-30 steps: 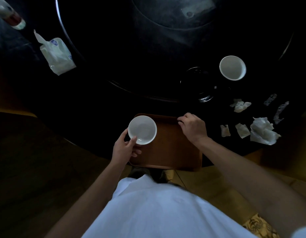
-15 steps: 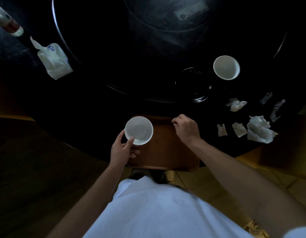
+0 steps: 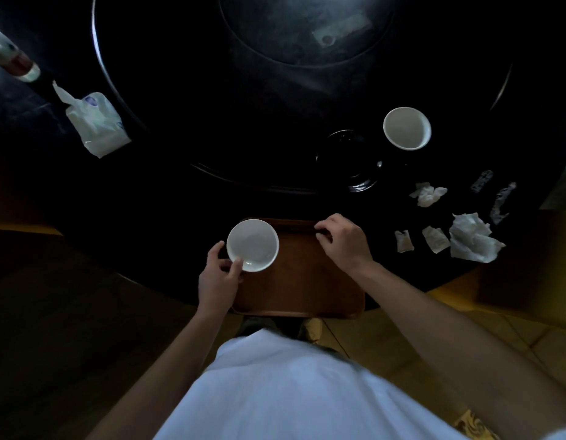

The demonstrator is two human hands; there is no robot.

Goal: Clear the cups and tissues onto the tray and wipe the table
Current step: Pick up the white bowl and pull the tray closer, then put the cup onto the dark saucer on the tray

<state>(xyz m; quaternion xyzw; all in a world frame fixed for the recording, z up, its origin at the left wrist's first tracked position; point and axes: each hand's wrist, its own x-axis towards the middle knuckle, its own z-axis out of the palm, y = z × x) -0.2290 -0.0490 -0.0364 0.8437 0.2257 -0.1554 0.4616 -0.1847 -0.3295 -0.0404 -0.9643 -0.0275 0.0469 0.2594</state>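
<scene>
A brown tray (image 3: 300, 287) lies at the near edge of the dark round table (image 3: 167, 192). My left hand (image 3: 216, 277) grips the rim of a white cup (image 3: 253, 245) over the tray's far left corner. On the tray's far edge rests my right hand (image 3: 343, 239), fingers curled over the rim. A second white cup (image 3: 406, 128) stands farther back on the right. Several crumpled tissues lie to the right of the tray: a large one (image 3: 472, 238), two small ones (image 3: 404, 241) (image 3: 435, 239) and another (image 3: 427, 193) behind them.
A dark glossy dish (image 3: 350, 160) sits beside the far cup on the raised turntable (image 3: 307, 90). A tissue packet (image 3: 95, 123) and a bottle (image 3: 13, 58) are at the far left. Two dark scraps (image 3: 500, 201) lie at the right edge. Yellowish floor shows below.
My left hand has carried the cup slightly up over the tray's left corner. My right hand has slid a little left along the tray's far rim.
</scene>
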